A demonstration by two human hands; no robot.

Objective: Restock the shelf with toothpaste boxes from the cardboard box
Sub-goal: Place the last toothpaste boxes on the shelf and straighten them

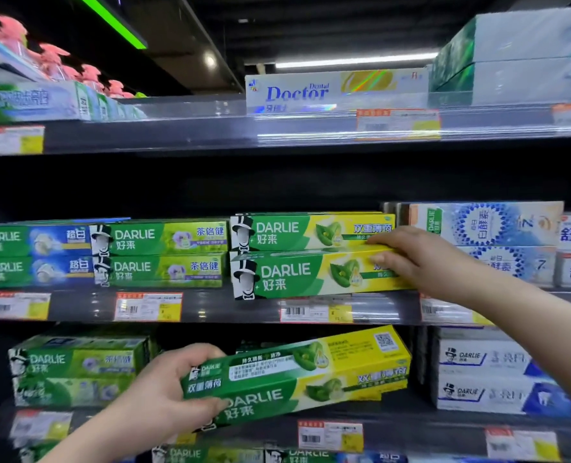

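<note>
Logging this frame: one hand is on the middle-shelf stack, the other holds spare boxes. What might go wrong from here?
1. The right hand grips the lower yellow-green box, which seems to jut past the shelf edge; shifting it may topple the upper box resting on it.
2. The left hand holds the tilted boxes by one end only; they may slip or fan apart.

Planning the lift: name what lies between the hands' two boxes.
Head view: between lower box and upper box run the shelf rail and its price tag.
</note>
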